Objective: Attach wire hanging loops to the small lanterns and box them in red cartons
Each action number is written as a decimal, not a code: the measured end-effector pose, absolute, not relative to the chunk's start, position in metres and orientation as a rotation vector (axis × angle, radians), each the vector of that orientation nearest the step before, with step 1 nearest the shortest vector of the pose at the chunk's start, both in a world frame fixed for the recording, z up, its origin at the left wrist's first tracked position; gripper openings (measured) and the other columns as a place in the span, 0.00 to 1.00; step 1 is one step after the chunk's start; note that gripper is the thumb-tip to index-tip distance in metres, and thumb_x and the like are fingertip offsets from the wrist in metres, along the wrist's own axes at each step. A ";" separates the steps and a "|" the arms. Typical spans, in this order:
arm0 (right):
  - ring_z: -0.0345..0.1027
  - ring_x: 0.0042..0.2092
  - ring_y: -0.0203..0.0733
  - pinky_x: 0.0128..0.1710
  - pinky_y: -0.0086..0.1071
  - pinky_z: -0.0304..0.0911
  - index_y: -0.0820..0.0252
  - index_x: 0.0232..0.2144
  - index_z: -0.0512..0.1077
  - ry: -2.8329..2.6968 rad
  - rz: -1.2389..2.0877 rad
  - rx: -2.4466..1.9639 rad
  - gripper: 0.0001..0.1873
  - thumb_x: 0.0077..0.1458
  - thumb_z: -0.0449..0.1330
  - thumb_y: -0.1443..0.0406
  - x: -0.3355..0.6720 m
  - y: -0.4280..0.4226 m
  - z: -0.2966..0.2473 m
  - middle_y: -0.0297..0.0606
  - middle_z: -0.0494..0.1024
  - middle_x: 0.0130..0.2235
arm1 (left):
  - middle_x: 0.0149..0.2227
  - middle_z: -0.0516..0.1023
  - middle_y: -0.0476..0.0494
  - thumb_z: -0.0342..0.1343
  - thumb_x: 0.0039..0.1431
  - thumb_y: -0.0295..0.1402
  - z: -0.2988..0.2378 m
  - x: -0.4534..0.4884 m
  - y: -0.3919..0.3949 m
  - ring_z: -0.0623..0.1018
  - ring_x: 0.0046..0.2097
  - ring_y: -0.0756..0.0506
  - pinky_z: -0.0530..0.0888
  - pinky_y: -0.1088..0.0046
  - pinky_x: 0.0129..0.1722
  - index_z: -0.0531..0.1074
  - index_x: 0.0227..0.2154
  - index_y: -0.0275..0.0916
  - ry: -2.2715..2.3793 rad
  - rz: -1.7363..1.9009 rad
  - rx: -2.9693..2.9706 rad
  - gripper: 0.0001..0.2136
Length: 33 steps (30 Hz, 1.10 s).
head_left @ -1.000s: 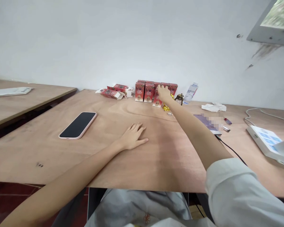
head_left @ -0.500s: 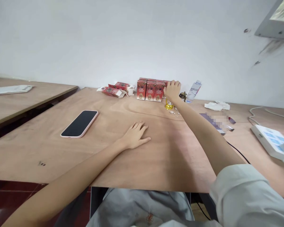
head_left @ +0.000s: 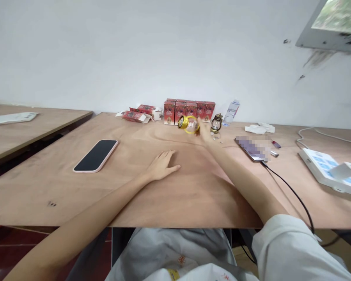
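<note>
Left hand (head_left: 160,166) lies flat on the surface (head_left: 128,203), fingers straight, thumb apart | phone (head_left: 96,156) lies to its left | right hand (head_left: 204,131) grips gold lantern (head_left: 190,124) (tipped sideways) | dark lantern (head_left: 216,123) stands to its right | red boxes (head_left: 179,110) stand behind.

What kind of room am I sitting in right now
Probably a simple workroom, though it could be a plain office: there's a long wooden table, red boxes grouped near the wall, and a power strip with something plugged in.
</note>
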State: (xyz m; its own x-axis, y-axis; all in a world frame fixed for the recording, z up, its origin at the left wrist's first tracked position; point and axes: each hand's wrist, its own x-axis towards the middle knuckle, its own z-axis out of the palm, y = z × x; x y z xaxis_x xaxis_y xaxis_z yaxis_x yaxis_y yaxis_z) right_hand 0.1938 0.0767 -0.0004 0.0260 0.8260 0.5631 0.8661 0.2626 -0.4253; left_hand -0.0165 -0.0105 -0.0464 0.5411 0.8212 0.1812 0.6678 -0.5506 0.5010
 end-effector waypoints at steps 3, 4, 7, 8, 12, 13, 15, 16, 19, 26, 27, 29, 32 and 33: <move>0.72 0.28 0.39 0.31 0.35 0.70 0.58 0.40 0.75 -1.771 0.090 -1.350 0.20 0.67 0.48 0.55 0.155 0.051 -0.041 0.36 0.78 0.26 | 0.63 0.63 0.30 0.58 0.53 0.48 -0.050 -0.012 -0.007 0.64 0.65 0.34 0.61 0.53 0.64 0.61 0.60 0.34 1.089 0.869 2.144 0.35; 0.72 0.26 0.40 0.29 0.36 0.70 0.56 0.39 0.75 -1.760 0.129 -1.319 0.21 0.68 0.45 0.56 0.143 0.042 -0.052 0.35 0.77 0.24 | 0.62 0.66 0.31 0.59 0.51 0.49 -0.051 -0.010 -0.006 0.66 0.64 0.35 0.62 0.54 0.63 0.63 0.57 0.34 1.033 0.962 2.041 0.34; 0.73 0.27 0.40 0.32 0.35 0.71 0.56 0.39 0.75 -1.731 0.209 -1.293 0.26 0.70 0.37 0.60 0.119 0.021 -0.074 0.33 0.77 0.22 | 0.53 0.76 0.34 0.61 0.47 0.50 -0.051 -0.007 -0.005 0.75 0.55 0.36 0.70 0.55 0.57 0.70 0.49 0.35 0.944 1.190 1.727 0.30; 0.74 0.28 0.39 0.33 0.35 0.71 0.55 0.40 0.74 -1.729 0.225 -1.297 0.26 0.70 0.36 0.61 0.118 0.015 -0.077 0.32 0.78 0.24 | 0.51 0.77 0.35 0.62 0.46 0.49 -0.050 -0.006 -0.005 0.77 0.53 0.36 0.72 0.55 0.55 0.71 0.47 0.35 0.928 1.258 1.650 0.28; 0.75 0.40 0.38 0.42 0.34 0.72 0.51 0.41 0.70 -1.748 0.217 -1.373 0.15 0.67 0.43 0.59 0.152 0.002 -0.068 0.32 0.80 0.38 | 0.48 0.79 0.38 0.65 0.44 0.44 -0.046 -0.005 -0.006 0.77 0.51 0.38 0.73 0.56 0.55 0.71 0.44 0.36 0.888 1.423 1.546 0.25; 0.74 0.45 0.40 0.48 0.36 0.70 0.54 0.42 0.70 -1.743 0.185 -1.420 0.11 0.65 0.48 0.61 0.170 0.002 -0.064 0.36 0.79 0.43 | 0.48 0.78 0.37 0.66 0.44 0.44 -0.045 -0.005 -0.007 0.77 0.52 0.38 0.72 0.56 0.55 0.71 0.44 0.36 0.891 1.429 1.546 0.25; 0.67 0.55 0.48 0.58 0.42 0.62 0.60 0.44 0.69 -1.707 0.102 -1.552 0.11 0.59 0.53 0.67 0.210 0.003 -0.057 0.47 0.74 0.50 | 0.48 0.78 0.37 0.66 0.43 0.42 -0.045 -0.005 -0.007 0.77 0.52 0.38 0.71 0.55 0.57 0.71 0.43 0.36 0.908 1.429 1.573 0.24; 0.64 0.58 0.50 0.61 0.45 0.58 0.63 0.46 0.69 -1.685 0.066 -1.620 0.14 0.57 0.53 0.70 0.230 0.005 -0.054 0.51 0.72 0.53 | 0.47 0.79 0.37 0.66 0.43 0.42 -0.046 -0.005 -0.007 0.77 0.52 0.38 0.70 0.55 0.58 0.72 0.42 0.36 0.917 1.422 1.600 0.23; 0.64 0.57 0.56 0.59 0.50 0.57 0.72 0.51 0.66 -1.583 -0.001 -1.848 0.19 0.57 0.50 0.72 0.283 0.014 -0.050 0.59 0.70 0.55 | 0.45 0.79 0.37 0.66 0.44 0.41 -0.049 -0.005 -0.007 0.78 0.50 0.38 0.70 0.54 0.58 0.73 0.40 0.36 0.927 1.387 1.689 0.21; 0.72 0.46 0.46 0.48 0.35 0.62 0.67 0.40 0.75 -1.559 0.000 -2.057 0.14 0.59 0.50 0.71 0.325 0.037 -0.056 0.51 0.79 0.43 | 0.43 0.80 0.39 0.65 0.44 0.42 -0.051 -0.009 -0.008 0.79 0.48 0.38 0.72 0.55 0.55 0.73 0.39 0.37 0.982 1.357 1.801 0.20; 0.72 0.44 0.45 0.47 0.34 0.62 0.66 0.38 0.76 -1.578 0.001 -2.055 0.14 0.59 0.50 0.71 0.326 0.038 -0.057 0.51 0.80 0.41 | 0.44 0.80 0.39 0.65 0.45 0.42 -0.051 -0.010 -0.008 0.78 0.48 0.38 0.71 0.54 0.55 0.73 0.40 0.37 0.997 1.361 1.809 0.20; 0.72 0.43 0.45 0.47 0.34 0.61 0.65 0.34 0.77 -1.626 -0.004 -2.033 0.14 0.60 0.50 0.71 0.324 0.038 -0.059 0.51 0.79 0.41 | 0.46 0.79 0.37 0.65 0.45 0.42 -0.049 -0.011 -0.008 0.77 0.50 0.38 0.70 0.53 0.56 0.72 0.42 0.37 1.033 1.373 1.825 0.22; 0.71 0.43 0.46 0.48 0.36 0.61 0.64 0.32 0.76 -1.691 -0.012 -1.987 0.12 0.60 0.52 0.69 0.319 0.036 -0.059 0.52 0.79 0.41 | 0.49 0.77 0.35 0.65 0.45 0.41 -0.047 -0.014 -0.009 0.76 0.52 0.36 0.69 0.51 0.57 0.71 0.46 0.36 1.076 1.359 1.862 0.24; 0.71 0.43 0.47 0.48 0.37 0.61 0.64 0.31 0.75 -1.704 -0.011 -1.973 0.12 0.60 0.53 0.69 0.317 0.035 -0.059 0.52 0.79 0.40 | 0.49 0.77 0.35 0.64 0.46 0.40 -0.046 -0.014 -0.009 0.76 0.53 0.36 0.69 0.51 0.57 0.71 0.46 0.36 1.082 1.355 1.884 0.25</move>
State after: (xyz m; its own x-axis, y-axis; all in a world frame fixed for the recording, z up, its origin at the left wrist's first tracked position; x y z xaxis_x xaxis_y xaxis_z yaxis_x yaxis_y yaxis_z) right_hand 0.3169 0.0350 -0.0588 0.2052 0.9183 0.3386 0.9225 -0.0658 -0.3805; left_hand -0.0142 -0.0091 -0.0459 0.1582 0.8614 0.4826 0.2800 -0.5078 0.8147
